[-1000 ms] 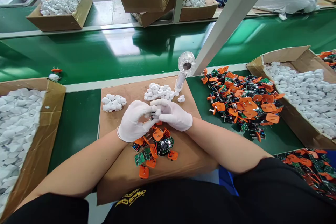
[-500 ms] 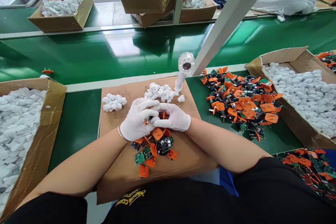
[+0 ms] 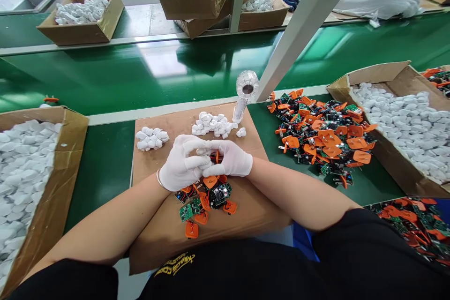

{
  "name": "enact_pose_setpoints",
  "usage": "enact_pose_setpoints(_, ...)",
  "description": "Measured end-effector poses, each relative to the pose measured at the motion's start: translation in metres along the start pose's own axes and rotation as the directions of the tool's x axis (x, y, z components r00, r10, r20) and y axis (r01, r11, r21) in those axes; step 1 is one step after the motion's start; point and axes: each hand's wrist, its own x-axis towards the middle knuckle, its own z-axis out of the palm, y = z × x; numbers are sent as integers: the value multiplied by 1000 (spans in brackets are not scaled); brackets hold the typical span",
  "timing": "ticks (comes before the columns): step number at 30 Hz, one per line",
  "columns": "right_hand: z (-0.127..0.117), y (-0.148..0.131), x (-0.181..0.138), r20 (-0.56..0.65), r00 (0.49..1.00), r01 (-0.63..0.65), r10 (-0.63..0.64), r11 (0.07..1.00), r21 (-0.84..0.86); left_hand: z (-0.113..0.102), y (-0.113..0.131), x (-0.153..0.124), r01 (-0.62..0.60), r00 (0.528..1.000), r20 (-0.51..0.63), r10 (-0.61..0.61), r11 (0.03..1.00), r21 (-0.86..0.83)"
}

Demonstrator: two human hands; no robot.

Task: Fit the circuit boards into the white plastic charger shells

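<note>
My left hand [image 3: 184,164] and my right hand [image 3: 234,159], both in white gloves, meet fingertip to fingertip above a cardboard sheet [image 3: 154,239]. Between them shows a sliver of an orange plug plate [image 3: 217,156]; the fingers curl round it and hide most of it. Just below the hands lies a small heap of circuit boards [image 3: 221,193] wired to orange plug plates [image 3: 191,229]. Beyond the hands sit a loose pile of small white plastic pieces [image 3: 213,124] and a tighter cluster of white pieces [image 3: 152,138] to the left.
A clear handheld fan [image 3: 247,85] stands at the sheet's far edge. To the right are a large pile of orange-plated circuit boards [image 3: 323,136] and a carton [image 3: 386,161] of white parts. Another carton [image 3: 75,150] stands left. A slanted grey post [image 3: 298,37] rises behind.
My fingers have shifted slightly around the held piece; the green and dark bit seen between the left fingers is now covered. The whole view has moved slightly.
</note>
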Motion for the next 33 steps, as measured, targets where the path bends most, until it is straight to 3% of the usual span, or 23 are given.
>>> enact_pose_setpoints(3,-1,-4,0,63,998,-5,3,999,32,-1,-1,-1,17,999,35,-17,1000,-8)
enact_pose_setpoints(7,-2,-7,-1,13,999,-35,35,999,-4,-4,-4,-5,65,997,53,-64,998,-19)
enact_pose_setpoints(13,-3,-6,-4,36,999,-13,16,997,-81,-4,-3,-6,83,995,53,-83,997,-7)
enact_pose_setpoints(24,3,-11,-4,-46,997,-76,69,985,-152,-2,-1,-4,57,998,20,-57,998,-19)
enact_pose_setpoints(29,5,-13,-3,-104,989,-121,104,978,-171,-2,1,-11,148,989,9,-148,989,6)
enact_pose_setpoints(33,3,-9,0,-40,990,-131,131,991,12,-3,-1,-14,93,996,13,-93,996,-9)
